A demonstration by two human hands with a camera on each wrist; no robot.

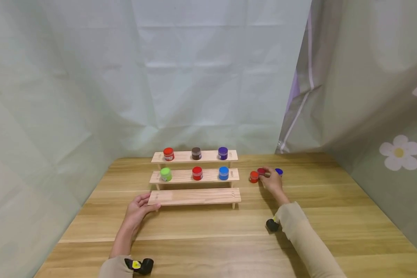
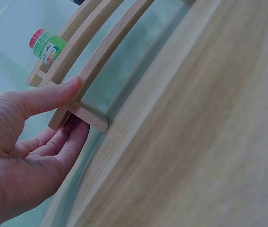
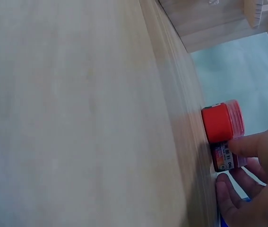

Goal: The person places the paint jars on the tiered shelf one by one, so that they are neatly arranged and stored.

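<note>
Pale-wood stepped stand (image 1: 194, 196) clasped in my left grip (image 1: 138, 208) — at its three o'clock, my right grip (image 1: 272, 182) pinches a round crimson jar (image 1: 260, 170).

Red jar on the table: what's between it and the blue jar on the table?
A dark red jar and the right hand pinching it, as the head view shows.

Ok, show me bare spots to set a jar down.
Free: the pale wooden bottom shelf, right of the left hand; the wooden table in front. Crowded: pale wooden upper shelves, three round lidded jars each; around the right hand, with round red jar, maroon jar and blue jar.
</note>
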